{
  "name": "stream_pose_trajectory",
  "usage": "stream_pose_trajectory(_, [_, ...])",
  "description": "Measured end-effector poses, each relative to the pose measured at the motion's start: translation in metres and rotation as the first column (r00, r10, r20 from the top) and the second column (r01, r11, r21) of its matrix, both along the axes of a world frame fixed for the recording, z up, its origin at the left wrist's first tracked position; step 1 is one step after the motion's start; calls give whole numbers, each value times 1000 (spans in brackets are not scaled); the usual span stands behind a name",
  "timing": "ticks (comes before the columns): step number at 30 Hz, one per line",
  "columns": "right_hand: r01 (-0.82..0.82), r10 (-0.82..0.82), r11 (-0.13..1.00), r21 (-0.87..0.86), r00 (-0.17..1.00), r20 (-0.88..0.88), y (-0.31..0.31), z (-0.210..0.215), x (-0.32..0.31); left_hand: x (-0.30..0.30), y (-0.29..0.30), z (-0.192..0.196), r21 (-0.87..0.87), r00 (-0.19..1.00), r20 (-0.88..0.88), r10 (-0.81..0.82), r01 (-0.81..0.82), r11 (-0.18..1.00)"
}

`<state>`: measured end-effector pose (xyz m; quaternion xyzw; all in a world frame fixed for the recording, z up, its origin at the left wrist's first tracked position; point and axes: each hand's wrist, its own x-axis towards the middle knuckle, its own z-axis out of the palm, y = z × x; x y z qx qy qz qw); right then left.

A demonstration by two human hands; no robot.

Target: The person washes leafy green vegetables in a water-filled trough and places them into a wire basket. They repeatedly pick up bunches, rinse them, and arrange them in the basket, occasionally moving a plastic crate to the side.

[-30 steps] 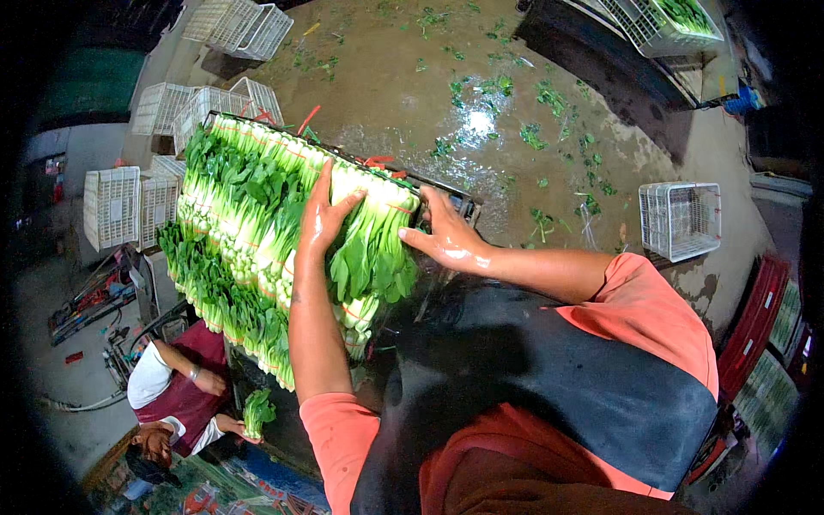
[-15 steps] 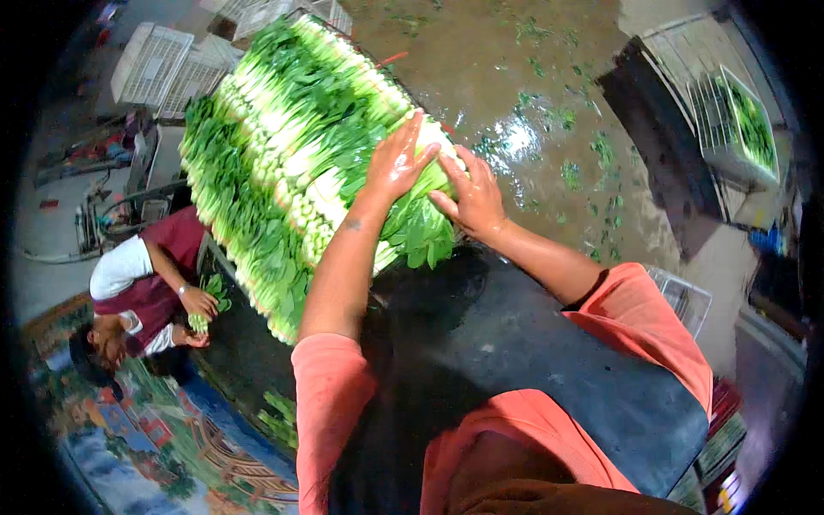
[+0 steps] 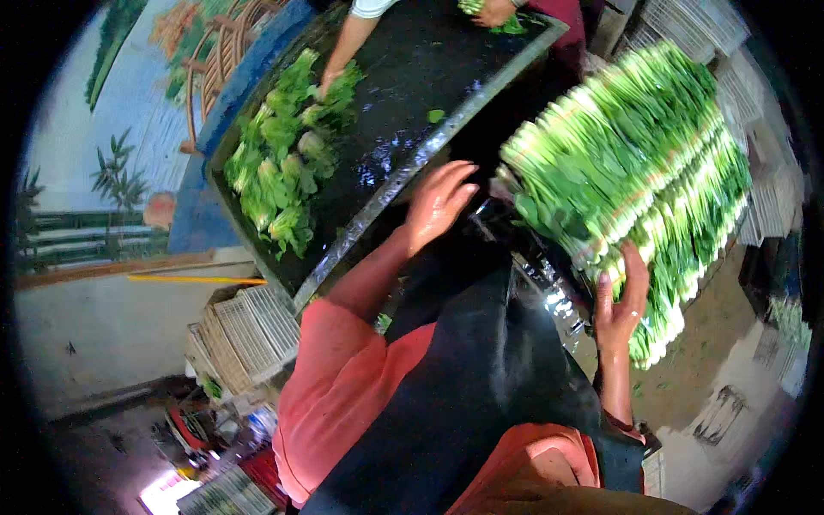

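Note:
My left hand (image 3: pixel 439 206) hangs over the near rim of a dark water trough (image 3: pixel 433 142), its fingers stretched out and nothing in them. On the right, my right hand (image 3: pixel 622 300) is at the near edge of a big stack of leafy green vegetables (image 3: pixel 614 154), thumb and fingers apart; it looks to be touching the stalks. The stack lies in tight rows, pale stalks beside dark leaves. Loose bunches of the same kind of greens (image 3: pixel 275 172) float or lie at the trough's left end.
Across the trough a co-worker's hand (image 3: pixel 495 12) holds a small bunch, while the other arm (image 3: pixel 348 47) reaches into the greens. White plastic crates (image 3: pixel 253 330) stand at lower left, more crates (image 3: pixel 768 202) at right. A painted wall (image 3: pixel 94 180) borders the trough.
The view has swung left toward the trough. Both hands were pressed on the stack's near corner; my left hand has come away from it, while my right stays at its edge.

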<state>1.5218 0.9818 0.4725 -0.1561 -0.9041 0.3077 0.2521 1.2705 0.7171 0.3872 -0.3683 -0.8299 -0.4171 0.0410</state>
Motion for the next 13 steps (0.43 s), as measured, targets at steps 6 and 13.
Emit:
stream_pose_trajectory(6, [-638,644,765,-92,754,128,-122,5,-176,-114,-254,-108,-37,714,188,674,-681,732])
stream_pose_trajectory(13, [-811,865,497,-307,437,245,-320,-122,-404,-299,-429,-248,0,434,242,868,-894,447])
